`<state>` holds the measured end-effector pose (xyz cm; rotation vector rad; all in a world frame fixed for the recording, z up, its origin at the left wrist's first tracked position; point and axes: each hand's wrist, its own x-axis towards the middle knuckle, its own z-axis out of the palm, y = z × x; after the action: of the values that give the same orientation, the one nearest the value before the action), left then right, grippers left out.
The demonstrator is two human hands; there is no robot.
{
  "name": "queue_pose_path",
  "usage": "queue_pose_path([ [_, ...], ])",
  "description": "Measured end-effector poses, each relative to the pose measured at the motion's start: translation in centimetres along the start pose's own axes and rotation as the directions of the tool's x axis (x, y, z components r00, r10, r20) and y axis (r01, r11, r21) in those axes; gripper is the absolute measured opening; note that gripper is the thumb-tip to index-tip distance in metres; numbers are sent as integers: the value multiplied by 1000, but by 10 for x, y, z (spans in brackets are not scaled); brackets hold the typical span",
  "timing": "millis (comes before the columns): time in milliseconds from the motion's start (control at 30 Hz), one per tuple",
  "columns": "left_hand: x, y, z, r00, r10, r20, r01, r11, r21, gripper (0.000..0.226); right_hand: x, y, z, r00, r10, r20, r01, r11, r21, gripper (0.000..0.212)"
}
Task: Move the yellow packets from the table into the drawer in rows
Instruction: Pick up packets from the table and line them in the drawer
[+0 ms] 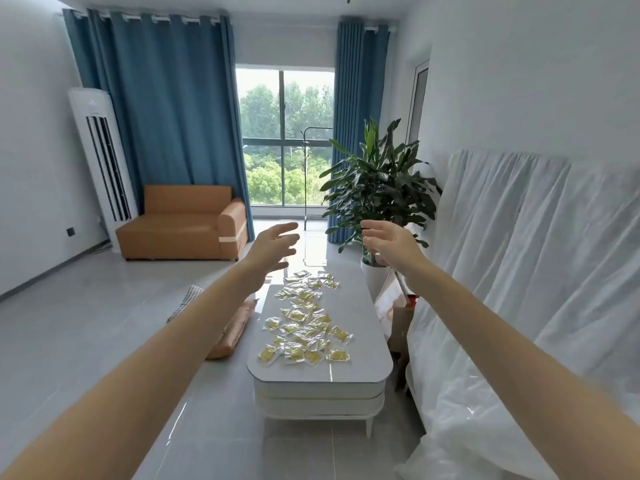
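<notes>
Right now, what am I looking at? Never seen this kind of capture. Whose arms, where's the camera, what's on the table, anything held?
There is no machine here: a person works with bare hands. The single picture comes from a wide-angle camera worn on their head, looking forward and down, so both arms stretch in from the bottom corners. The left hand and right hand are raised in the air ahead of the person, fingers relaxed, holding nothing. Yellow packets lie scattered along the top of the white table, not in rows. No open drawer shows on the table's front. Around it are an orange sofa on the left, a potted plant beyond, and furniture under a white cover on the right.
</notes>
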<state>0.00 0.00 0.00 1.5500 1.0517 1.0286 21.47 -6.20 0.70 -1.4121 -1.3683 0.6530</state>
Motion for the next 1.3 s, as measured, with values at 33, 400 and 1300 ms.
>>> queue_pose_path([
  [33, 9, -6, 2, 1000, 0, 2, 0, 1000, 3, 35, 9, 8, 4, 1000, 5, 4, -5, 1000, -6, 35],
  [400, 188, -123, 36, 982, -188, -25, 189, 982, 22, 39, 173, 151, 42, 982, 144, 121, -138, 989, -50, 35],
  [1300, 483, -476, 42, 640, -768, -20, 766, 635, 103, 42, 418, 533, 178, 556, 799, 227, -732, 601, -322, 42],
])
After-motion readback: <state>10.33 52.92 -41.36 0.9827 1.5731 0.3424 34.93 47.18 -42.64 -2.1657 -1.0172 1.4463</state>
